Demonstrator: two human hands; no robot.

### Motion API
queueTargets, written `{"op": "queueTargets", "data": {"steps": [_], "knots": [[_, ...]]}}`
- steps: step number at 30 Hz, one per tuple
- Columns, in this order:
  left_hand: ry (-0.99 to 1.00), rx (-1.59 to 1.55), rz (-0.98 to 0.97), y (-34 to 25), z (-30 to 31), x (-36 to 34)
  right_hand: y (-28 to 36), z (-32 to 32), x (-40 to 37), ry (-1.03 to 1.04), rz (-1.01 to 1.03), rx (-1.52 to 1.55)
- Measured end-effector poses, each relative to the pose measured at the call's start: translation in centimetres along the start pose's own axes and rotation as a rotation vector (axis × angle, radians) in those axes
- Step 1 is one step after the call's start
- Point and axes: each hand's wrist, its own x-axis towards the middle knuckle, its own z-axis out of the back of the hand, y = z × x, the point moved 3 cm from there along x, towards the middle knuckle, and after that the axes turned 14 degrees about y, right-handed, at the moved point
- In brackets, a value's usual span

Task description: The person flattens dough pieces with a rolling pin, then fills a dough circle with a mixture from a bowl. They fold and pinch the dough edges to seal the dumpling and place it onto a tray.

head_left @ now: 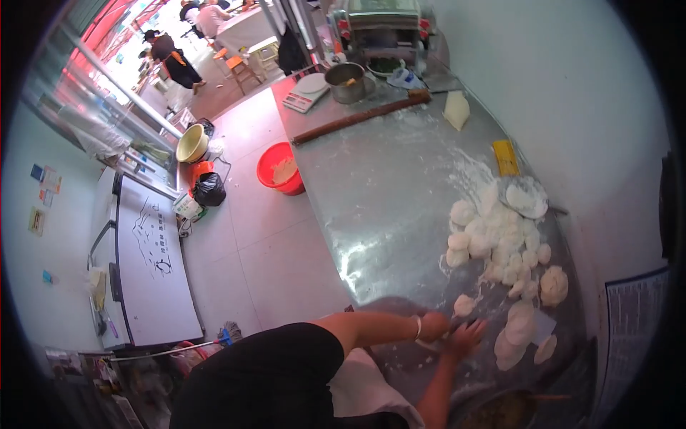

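Observation:
Near the front of the metal table, my left hand, with a white band at the wrist, is closed at the edge of a pale dough wrapper. Most of that wrapper is hidden beneath the hands. Close beside it, my right hand is low over the tabletop with fingers stretched out. What lies under its palm is hidden. Just beyond the fingers sits a small dough ball. To the right are flat, overlapping dough wrappers and a larger dough lump. Several floured dough pieces lie farther up.
A long wooden rolling pin crosses the far table. Behind it are a scale, a metal pot and a machine. A yellow-handled scraper lies near the wall. A red basin stands on the floor. People are outside.

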Motion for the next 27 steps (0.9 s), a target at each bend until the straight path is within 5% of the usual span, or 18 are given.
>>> {"op": "queueTargets", "data": {"steps": [1, 3, 4, 5, 6, 7, 8, 13, 16, 19, 22, 23, 26, 27], "knots": [[-0.015, 0.013, 0.002, 0.0, 0.5, 0.5, -0.8, -1.2, 2.0, -0.201, 0.001, 0.136], [0.002, -0.020, 0.004, 0.6, 1.4, 0.0, -0.1, -1.1, 1.2, -0.073, 0.017, 0.200], [-0.039, -0.202, -0.136, 1.1, 3.3, -3.6, -0.5, -2.5, -2.0, -0.152, 0.121, 0.178], [-0.251, -0.244, -0.087, 4.4, -0.5, -2.1, -0.6, -3.6, -6.5, -0.218, 0.214, 0.150], [-0.255, -0.383, -0.054, 5.9, -0.5, -4.0, 0.1, -3.1, -11.5, -0.116, 0.180, 0.108], [0.121, -0.737, 0.016, 7.5, 0.0, -4.4, 0.7, -2.4, -14.6, -0.021, 0.151, 0.077], [-0.098, -0.600, -0.161, 7.8, -0.7, -5.2, 0.3, -2.2, -14.7, 0.002, 0.164, 0.120], [0.143, 0.140, -0.039, 3.0, 1.4, -1.2, 1.3, 1.8, 0.0, -0.197, -0.013, 0.207], [0.099, 0.152, -0.009, 2.0, 4.0, -0.9, 1.1, 2.6, 1.1, -0.276, -0.017, 0.255], [0.026, -0.098, -0.084, 4.6, 3.2, -3.1, 1.2, 0.2, -6.5, -0.116, 0.043, 0.280], [0.056, -1.049, -0.105, 8.0, 1.3, -6.1, 0.7, -1.9, -14.5, -0.057, 0.108, 0.280], [0.107, -1.047, -0.071, 7.1, 1.0, -6.9, 0.6, -1.9, -14.4, -0.047, 0.125, 0.273], [-0.011, -0.100, -0.285, 2.9, 3.2, -6.1, 1.4, 0.1, -6.8, -0.164, 0.081, 0.211], [0.113, -0.001, -0.032, 2.2, 4.6, -5.0, 1.5, 1.4, -3.4, -0.196, 0.024, 0.261]]}}
